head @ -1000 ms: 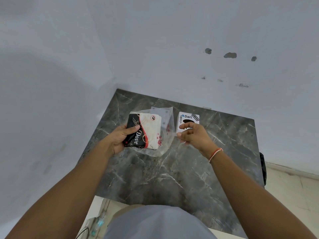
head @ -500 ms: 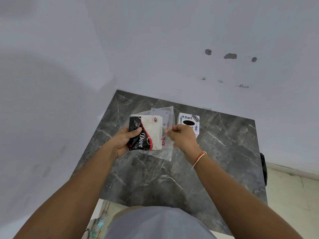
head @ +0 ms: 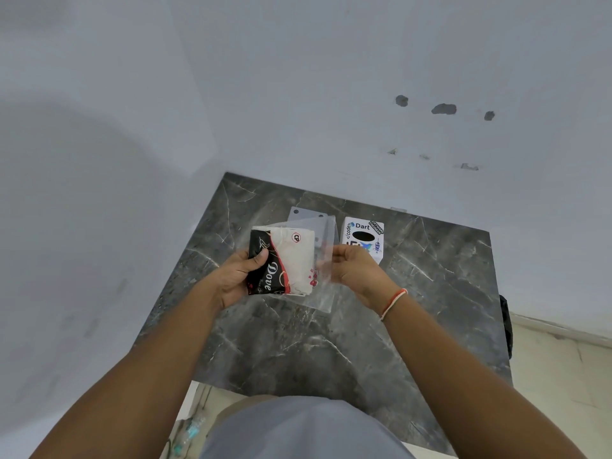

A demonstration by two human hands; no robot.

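Watch that film: you have only a fingertip pinch on the clear plastic bag (head: 323, 293), and it is thin and slick. Tug sideways too hard and it could slide out of your fingers or stretch and tear at the edge. The Dove packet (head: 284, 263) looks soft and floppy. If a corner catches on the film, it may bunch up instead of sliding cleanly.

Your left hand (head: 236, 279) is wrapped round the packet's black end, thumb pressed on top and fingers curled underneath. Your right hand (head: 356, 273), with the thread band at its wrist, has its fingers drawn together on the bag's right edge.

The packet is held over the far half of the marble tabletop (head: 298, 352). The film lies behind it and partly over its top; I cannot tell whether it is actually inside the bag.

Just past your right knuckles, by the far edge, stands the white stickered box (head: 363, 238). A wide pull could knock it.
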